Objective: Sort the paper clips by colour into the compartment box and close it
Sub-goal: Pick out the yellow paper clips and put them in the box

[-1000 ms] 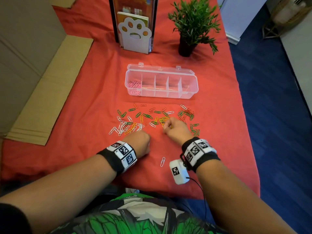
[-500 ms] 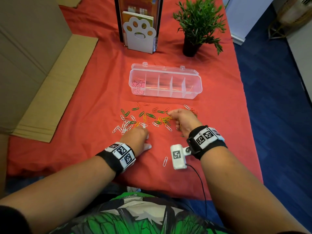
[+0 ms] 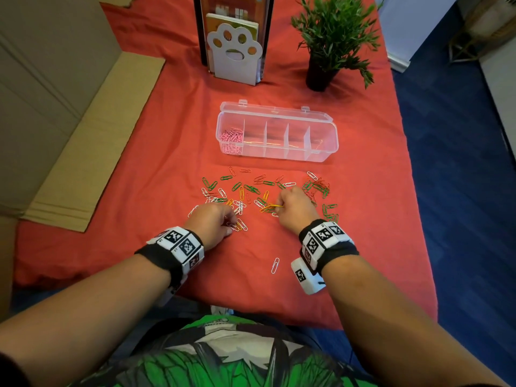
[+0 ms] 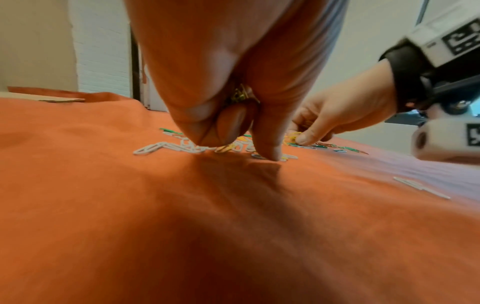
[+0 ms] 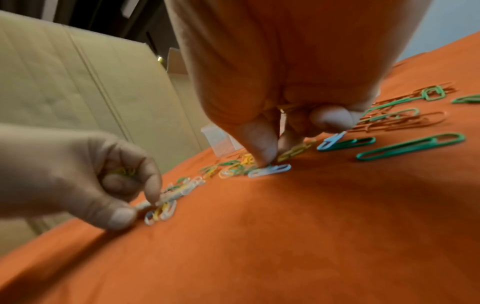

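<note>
Picking is the step now (yellow ones). Left hand [image 3: 215, 222] and right hand [image 3: 293, 206] each pinch yellow clips [image 3: 269, 208] from the pile. Next, drop them in an empty slot of the open box [image 3: 324, 150] at twelve o'clock.

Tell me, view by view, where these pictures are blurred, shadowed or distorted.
Head view: sharp, with wide-angle bowing; the clear plastic compartment box looks curved. Left wrist view: the left hand fills the top, soft-edged, casting a dark shadow on the orange-red tablecloth. Right wrist view: blurriest; the right hand and the green paper clips are smeared, the cloth's near part shaded.
</note>
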A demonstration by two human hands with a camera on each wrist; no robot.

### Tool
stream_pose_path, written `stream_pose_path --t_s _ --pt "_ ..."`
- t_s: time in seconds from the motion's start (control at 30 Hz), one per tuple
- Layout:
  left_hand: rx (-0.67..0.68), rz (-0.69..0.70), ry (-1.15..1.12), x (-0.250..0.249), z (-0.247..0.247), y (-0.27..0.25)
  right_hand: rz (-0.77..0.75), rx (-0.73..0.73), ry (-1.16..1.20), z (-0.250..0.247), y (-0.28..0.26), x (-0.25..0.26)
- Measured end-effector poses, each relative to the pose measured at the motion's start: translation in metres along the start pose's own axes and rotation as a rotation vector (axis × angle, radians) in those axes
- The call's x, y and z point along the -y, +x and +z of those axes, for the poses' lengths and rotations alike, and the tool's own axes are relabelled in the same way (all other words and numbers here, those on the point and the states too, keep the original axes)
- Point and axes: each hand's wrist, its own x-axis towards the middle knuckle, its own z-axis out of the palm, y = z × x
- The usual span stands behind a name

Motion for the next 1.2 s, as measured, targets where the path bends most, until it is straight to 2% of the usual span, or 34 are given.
stream_pose_path --t_s 0.07,0.17,0.3,0.4,0.53,0.63,0.73,0.8,0.87,0.93,1.03,1.1,1.2 --pt "0.004 0.012 0.014 0.000 -0.001 -0.001 0.040 0.030 0.068 -0.005 -0.003 0.000" --pt "0.025 0.051 0.066 -0.004 0.001 0.000 0.117 0.046 0.293 -0.011 -0.004 -0.003" --pt "0.040 0.095 0.115 -0.013 0.003 0.001 0.186 0.015 0.439 -0.014 -0.005 -0.010" --pt "0.048 0.048 0.079 -0.011 0.001 0.002 0.203 -0.026 0.496 -0.017 -0.006 -0.015" --pt "-0.010 -0.046 0.062 -0.001 -0.008 0.006 0.227 -0.054 0.570 -0.018 -0.008 -0.019" --pt "-0.035 -0.041 0.091 0.000 -0.015 0.008 0.298 -0.028 0.660 -0.021 -0.008 -0.013" --pt "-0.005 0.033 0.102 -0.001 -0.012 0.009 0.411 0.021 1.028 -0.029 -0.011 -0.003" --pt "0.009 0.084 0.104 -0.002 -0.005 0.008 0.424 0.069 1.284 -0.032 -0.016 -0.001" --pt "0.012 0.084 0.113 -0.003 0.001 0.007 0.432 0.111 1.414 -0.034 -0.018 0.001" --pt "-0.011 0.085 0.128 -0.003 0.004 0.007 0.435 0.109 1.404 -0.033 -0.016 0.002" --pt "-0.019 0.121 0.146 -0.002 0.005 0.009 0.423 0.041 1.215 -0.024 -0.011 0.003" --pt "-0.013 0.114 0.125 0.000 0.004 0.010 0.387 0.004 0.963 -0.017 -0.009 0.000" --pt "-0.069 0.074 0.034 0.001 -0.001 0.009 0.245 -0.012 0.454 -0.012 -0.006 -0.003"
